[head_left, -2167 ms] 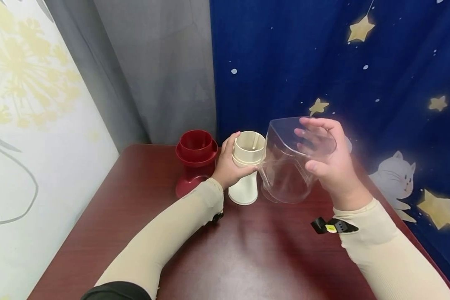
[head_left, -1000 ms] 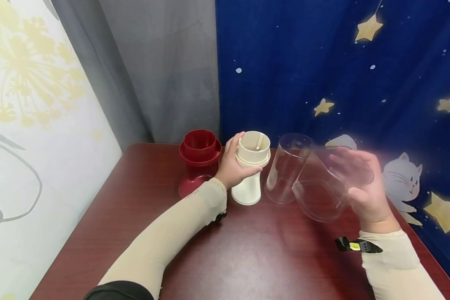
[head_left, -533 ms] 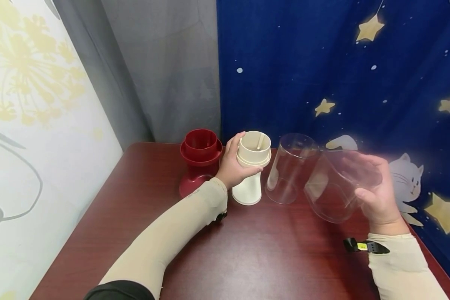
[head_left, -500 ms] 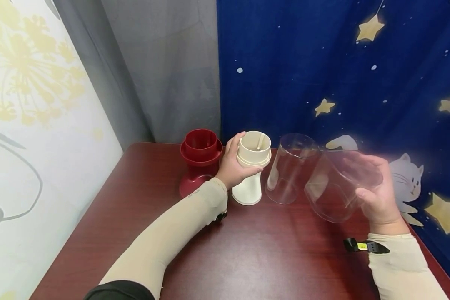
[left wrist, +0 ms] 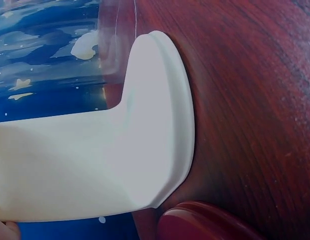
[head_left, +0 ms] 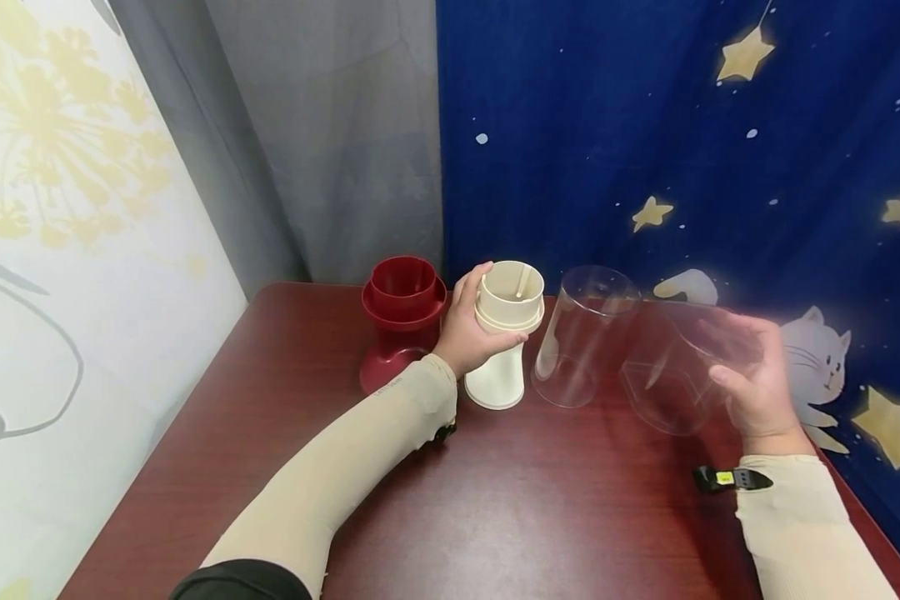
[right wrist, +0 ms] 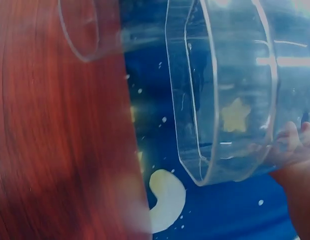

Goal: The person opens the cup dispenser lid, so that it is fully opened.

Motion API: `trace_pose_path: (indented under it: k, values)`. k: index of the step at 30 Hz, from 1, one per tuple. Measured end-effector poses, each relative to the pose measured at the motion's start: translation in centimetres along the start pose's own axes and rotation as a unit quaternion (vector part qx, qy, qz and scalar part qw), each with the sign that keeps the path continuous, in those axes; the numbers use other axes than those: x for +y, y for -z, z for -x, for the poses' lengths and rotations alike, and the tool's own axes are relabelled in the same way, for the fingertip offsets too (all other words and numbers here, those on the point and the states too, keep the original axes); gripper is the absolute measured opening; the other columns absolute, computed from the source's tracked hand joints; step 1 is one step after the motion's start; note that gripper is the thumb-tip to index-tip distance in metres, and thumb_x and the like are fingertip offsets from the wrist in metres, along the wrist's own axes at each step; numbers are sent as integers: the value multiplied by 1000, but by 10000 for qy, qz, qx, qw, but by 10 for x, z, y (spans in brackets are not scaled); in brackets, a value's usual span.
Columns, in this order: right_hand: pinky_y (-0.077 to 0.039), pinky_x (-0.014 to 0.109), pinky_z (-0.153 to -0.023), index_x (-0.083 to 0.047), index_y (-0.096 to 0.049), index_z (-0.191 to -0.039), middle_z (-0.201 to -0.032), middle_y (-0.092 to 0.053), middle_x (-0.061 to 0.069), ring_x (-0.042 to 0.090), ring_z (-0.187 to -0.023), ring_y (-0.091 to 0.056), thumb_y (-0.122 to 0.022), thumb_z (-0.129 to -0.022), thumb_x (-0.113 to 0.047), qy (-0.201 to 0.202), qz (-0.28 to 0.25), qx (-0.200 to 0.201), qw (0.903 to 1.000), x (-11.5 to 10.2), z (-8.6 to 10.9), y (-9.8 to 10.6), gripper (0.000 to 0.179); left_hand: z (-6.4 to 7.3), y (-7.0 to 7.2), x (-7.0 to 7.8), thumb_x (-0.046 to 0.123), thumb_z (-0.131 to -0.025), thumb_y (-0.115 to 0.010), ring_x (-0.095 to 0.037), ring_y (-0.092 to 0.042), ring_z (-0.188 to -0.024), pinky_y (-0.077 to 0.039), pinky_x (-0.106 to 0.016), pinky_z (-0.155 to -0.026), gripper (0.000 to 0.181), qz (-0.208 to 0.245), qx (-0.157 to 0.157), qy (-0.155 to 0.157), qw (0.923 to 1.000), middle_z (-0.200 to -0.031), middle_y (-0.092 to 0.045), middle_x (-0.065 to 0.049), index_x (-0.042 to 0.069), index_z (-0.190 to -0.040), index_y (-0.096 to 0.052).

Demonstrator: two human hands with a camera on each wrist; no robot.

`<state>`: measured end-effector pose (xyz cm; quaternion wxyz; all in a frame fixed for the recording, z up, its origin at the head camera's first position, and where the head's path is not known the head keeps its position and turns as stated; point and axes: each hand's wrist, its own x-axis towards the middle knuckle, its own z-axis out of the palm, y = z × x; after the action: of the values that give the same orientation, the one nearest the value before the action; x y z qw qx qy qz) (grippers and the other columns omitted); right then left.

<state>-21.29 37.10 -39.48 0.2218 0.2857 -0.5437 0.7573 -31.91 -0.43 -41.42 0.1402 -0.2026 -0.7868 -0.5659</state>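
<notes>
My left hand [head_left: 468,329] grips the neck of a cream plastic base [head_left: 495,379], which stands upright with a round open cup on top. Its flared foot [left wrist: 149,120] meets the table in the left wrist view. To the right, my right hand [head_left: 765,379] holds a clear plastic container [head_left: 667,392] by its upper end, tilted. In the right wrist view this container [right wrist: 235,90] shows an angular lower edge, with fingertips behind its wall. A second clear cylinder [head_left: 562,358] stands upright between the cream base and the right hand.
A dark red base [head_left: 401,304] of similar waisted shape stands left of the left hand. All stand toward the back of the reddish-brown table [head_left: 540,517]. A blue star-patterned curtain [head_left: 555,167] and a grey curtain [head_left: 345,150] hang behind it; a pale patterned surface [head_left: 67,292] borders the left.
My right hand has carried the clear container rightward and lower, away from the cream base, uncovering the standing cylinder. Over the last half second it shifts only slightly. The left hand keeps its hold.
</notes>
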Motion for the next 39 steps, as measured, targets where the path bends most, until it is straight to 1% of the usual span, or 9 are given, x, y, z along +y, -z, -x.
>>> trace_pose_path:
  k: [4, 8, 12, 15, 20, 23, 31, 34, 39]
  values:
    - [-57, 26, -100, 3, -50, -138, -139, -66, 17, 23, -129, -65, -57, -79, 29, -172, 294, 294, 9990, 8, -1, 8, 64, 0, 0, 0, 28, -64, -101, -21, -51, -135, -51, -44, -111, 118, -29, 9, -16, 10000, -162, -36, 1, 39, -160, -34]
    - [-58, 21, -95, 0, -55, -134, -133, -70, 12, 19, -123, -68, -59, -78, 29, -308, 733, 591, 9951, 15, 0, 13, 64, -1, -1, 0, 28, -64, -102, -20, -52, -134, -50, -41, -110, 117, -46, 13, 5, 10000, -162, -37, 1, 37, -160, -35]
    - [-55, 15, -93, -6, -56, -135, -132, -69, 5, 13, -120, -66, -62, -79, 24, -644, 1519, 783, 9832, 21, -1, 16, 64, -1, -1, 1, 29, -65, -101, -20, -52, -134, -50, -40, -110, 116, -48, 17, 27, 10000, -162, -37, 1, 40, -159, -34]
    - [-52, 14, -94, -8, -55, -137, -132, -67, 1, 10, -121, -63, -64, -81, 20, -905, 1902, 840, 9739, 26, -3, 17, 64, 0, -1, 1, 28, -64, -101, -20, -52, -133, -50, -41, -110, 116, -31, 28, 26, 10000, -162, -37, 0, 42, -158, -34]
    - [-50, 13, -94, -8, -55, -139, -130, -68, -5, 7, -120, -62, -63, -82, 20, -1110, 2089, 936, 9671, 35, -5, 19, 64, -1, -2, 0, 29, -64, -101, -18, -52, -133, -50, -40, -109, 117, -18, 30, 43, 10000, -162, -37, 2, 44, -158, -34]
    - [-50, 13, -93, -8, -55, -140, -130, -67, -6, 6, -119, -62, -62, -83, 21, -1186, 2102, 970, 9656, 40, -5, 20, 64, -1, -2, 0, 30, -64, -101, -18, -52, -134, -50, -41, -109, 117, -12, 21, 24, 10000, -162, -37, 2, 44, -158, -34]
    - [-49, 12, -97, -6, -54, -140, -139, -59, -8, 3, -121, -60, -61, -83, 23, -1276, 2237, 1071, 9603, 53, -7, 19, 64, -2, -2, -2, 28, -64, -102, -18, -51, -134, -50, -40, -110, 117, 4, 49, -10, 10000, -162, -37, 1, 42, -159, -34]
    - [-49, 12, -98, -6, -54, -139, -143, -57, -8, 3, -122, -58, -60, -84, 23, -1322, 2251, 1068, 9594, 56, -7, 19, 63, -2, -2, -2, 28, -64, -102, -19, -51, -134, -50, -42, -111, 117, 6, 37, -54, 10000, -162, -37, 1, 42, -159, -34]
    - [-48, 12, -101, -7, -53, -140, -151, -52, -2, 3, -128, -56, -63, -84, 21, -1393, 2408, 966, 9557, 59, -7, 21, 64, -1, -1, -1, 29, -64, -101, -20, -51, -134, -50, -44, -111, 118, -35, 23, -79, 10000, -161, -37, 1, 42, -159, -33]
